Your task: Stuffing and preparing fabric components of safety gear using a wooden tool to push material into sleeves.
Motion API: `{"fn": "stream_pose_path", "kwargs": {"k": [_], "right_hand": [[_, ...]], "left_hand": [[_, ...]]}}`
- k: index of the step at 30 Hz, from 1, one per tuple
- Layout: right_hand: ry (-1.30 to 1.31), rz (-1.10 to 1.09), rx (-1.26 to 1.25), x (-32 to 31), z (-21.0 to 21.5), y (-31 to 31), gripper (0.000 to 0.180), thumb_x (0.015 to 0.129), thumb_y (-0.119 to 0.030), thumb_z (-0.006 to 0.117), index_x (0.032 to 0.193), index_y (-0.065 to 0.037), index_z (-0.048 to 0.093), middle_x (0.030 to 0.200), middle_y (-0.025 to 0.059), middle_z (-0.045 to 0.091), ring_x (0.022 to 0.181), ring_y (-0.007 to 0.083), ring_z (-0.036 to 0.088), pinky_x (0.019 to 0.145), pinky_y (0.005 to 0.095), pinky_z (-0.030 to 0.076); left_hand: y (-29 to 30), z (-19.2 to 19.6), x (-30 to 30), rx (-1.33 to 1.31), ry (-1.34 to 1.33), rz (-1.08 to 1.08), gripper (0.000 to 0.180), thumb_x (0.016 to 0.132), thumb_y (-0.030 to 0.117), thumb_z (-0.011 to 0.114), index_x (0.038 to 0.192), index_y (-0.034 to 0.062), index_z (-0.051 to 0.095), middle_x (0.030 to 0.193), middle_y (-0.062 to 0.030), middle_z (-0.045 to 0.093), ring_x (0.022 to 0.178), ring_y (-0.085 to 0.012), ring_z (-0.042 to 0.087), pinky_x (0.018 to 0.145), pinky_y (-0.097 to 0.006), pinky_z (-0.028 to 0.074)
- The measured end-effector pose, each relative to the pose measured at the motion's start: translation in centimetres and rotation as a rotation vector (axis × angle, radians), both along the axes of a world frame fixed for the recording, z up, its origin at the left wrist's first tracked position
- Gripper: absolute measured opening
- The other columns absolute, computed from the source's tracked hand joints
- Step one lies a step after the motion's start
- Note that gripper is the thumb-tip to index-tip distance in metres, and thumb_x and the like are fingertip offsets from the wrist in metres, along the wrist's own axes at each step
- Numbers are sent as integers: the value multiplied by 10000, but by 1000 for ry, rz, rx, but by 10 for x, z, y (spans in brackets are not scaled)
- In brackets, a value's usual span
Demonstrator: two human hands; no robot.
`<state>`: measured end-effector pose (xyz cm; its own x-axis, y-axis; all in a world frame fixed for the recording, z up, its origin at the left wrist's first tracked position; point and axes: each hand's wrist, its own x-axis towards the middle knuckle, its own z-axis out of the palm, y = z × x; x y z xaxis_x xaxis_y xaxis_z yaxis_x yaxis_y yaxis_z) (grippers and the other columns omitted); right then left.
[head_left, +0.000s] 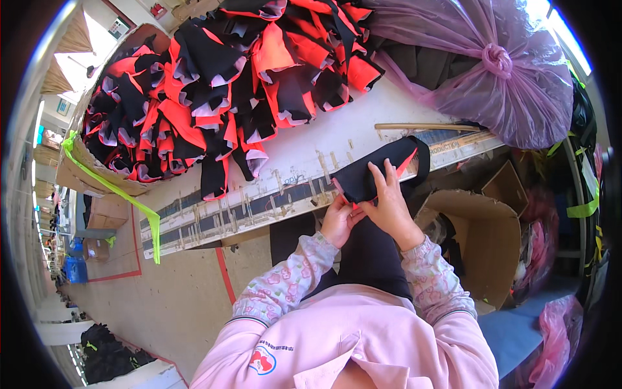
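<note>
A black fabric piece with a bright coral side point(358, 178) lies over the near edge of the white work table point(311, 146). My left hand point(339, 220) pinches its lower left corner, fingers closed at the coral edge. My right hand point(391, 206) rests on the same piece; its longer fingers lie stretched over the black face, while the thumb is down by the left hand at the corner. A black part of the piece curves off to the right past my right hand. What lies beneath the fabric is hidden.
A heap of black and coral fabric pieces point(220, 84) covers the table's far left, spilling from a cardboard box point(78, 165). A tied pink plastic bag point(512, 84) sits far right, near a thin wooden stick point(424, 126). An open carton point(483, 240) stands below right.
</note>
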<state>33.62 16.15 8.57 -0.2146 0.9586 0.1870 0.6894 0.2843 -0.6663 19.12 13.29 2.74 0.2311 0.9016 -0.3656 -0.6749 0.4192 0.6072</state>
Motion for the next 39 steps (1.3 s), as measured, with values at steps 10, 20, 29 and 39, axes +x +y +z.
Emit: {"fn": "stream_pose_path", "kwargs": {"k": [10,20,29,39], "right_hand": [[303,-12,279,-10,65,7,666,706,-162,752,1292,-76,447,1433,244,213,1297,398,304,1009,399,340],[222,219,-131,-34,-10,40,451,779,-202,681,1185,-53,552,1321,222,424,1184,377,452,955,379,407],[-269,327,86,-7,10,0,606,712,-154,695,1277,-100,481,1336,189,422,1205,366,430,982,385,388],[-21,184,-65,-2,-3,-7,652,550,107,627,1167,-87,541,1261,89,497,1093,356,485,916,385,436]], "left_hand": [[-29,35,13,193,-128,178,481,846,-22,496,1297,122,410,1278,-53,483,1189,-200,475,1004,-438,405],[-26,1,-3,46,-306,13,416,869,67,484,1281,55,425,1179,-112,557,1097,-259,544,963,-468,429],[-22,-8,9,15,66,113,348,952,200,448,1290,118,430,1167,-61,569,989,-194,592,803,-350,510],[-29,-20,16,-114,-57,128,294,958,277,441,1175,92,508,1053,-99,610,900,-227,630,820,-414,527]]}}
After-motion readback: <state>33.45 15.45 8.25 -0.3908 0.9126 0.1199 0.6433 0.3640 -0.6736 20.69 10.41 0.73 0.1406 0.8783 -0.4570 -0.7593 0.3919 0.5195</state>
